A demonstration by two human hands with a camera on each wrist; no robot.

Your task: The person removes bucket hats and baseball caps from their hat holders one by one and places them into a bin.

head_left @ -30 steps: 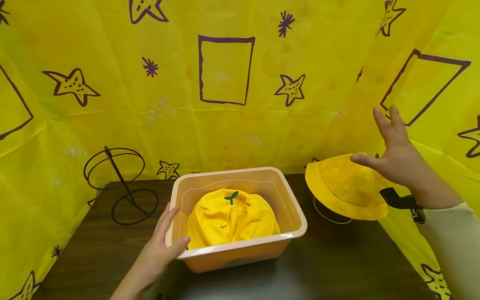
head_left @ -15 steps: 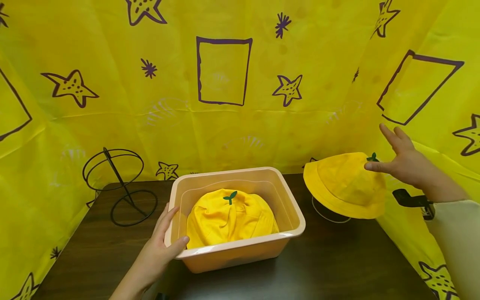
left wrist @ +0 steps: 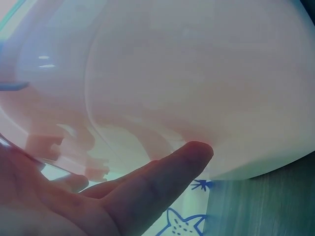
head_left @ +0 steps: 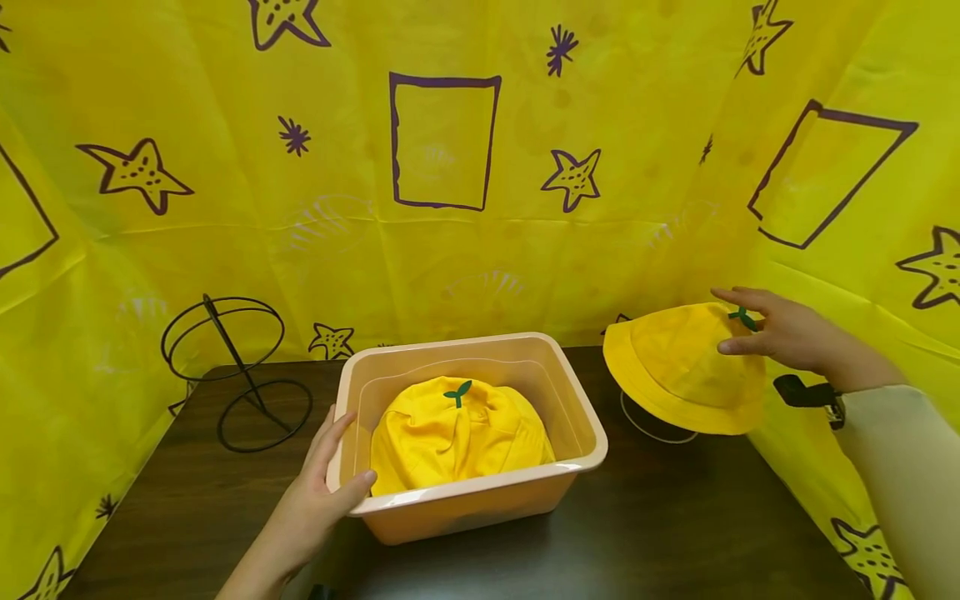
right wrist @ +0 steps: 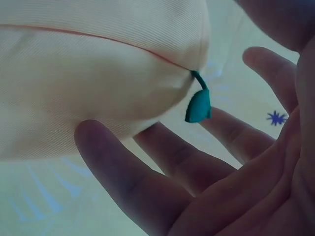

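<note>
My left hand [head_left: 318, 479] holds the near left corner of a peach plastic basin [head_left: 480, 512], thumb at the rim and fingers along the outer wall. In the left wrist view those fingers [left wrist: 162, 189] lie against the basin wall [left wrist: 197, 73]. Inside the basin is a crumpled yellow hat [head_left: 461, 442] with a green sprout on top. My right hand [head_left: 795, 333] is at the crown of a second yellow bucket hat [head_left: 682, 362]. Its fingers [right wrist: 123, 172] are spread around the crown and the green sprout [right wrist: 199, 105], palm apart from the cloth; firm contact cannot be told.
A black wire hat stand [head_left: 243, 367] stands at the table's left. The second hat sits on a pale stand [head_left: 656, 425], mostly hidden beneath it. Yellow patterned cloth [head_left: 442, 250] walls off the back and sides of the dark wooden table [head_left: 637, 517].
My right hand has come down from above and beside the right hat to its crown, fingers drawing in around the sprout. The left hand and basin stay in place; the view shifts slightly.
</note>
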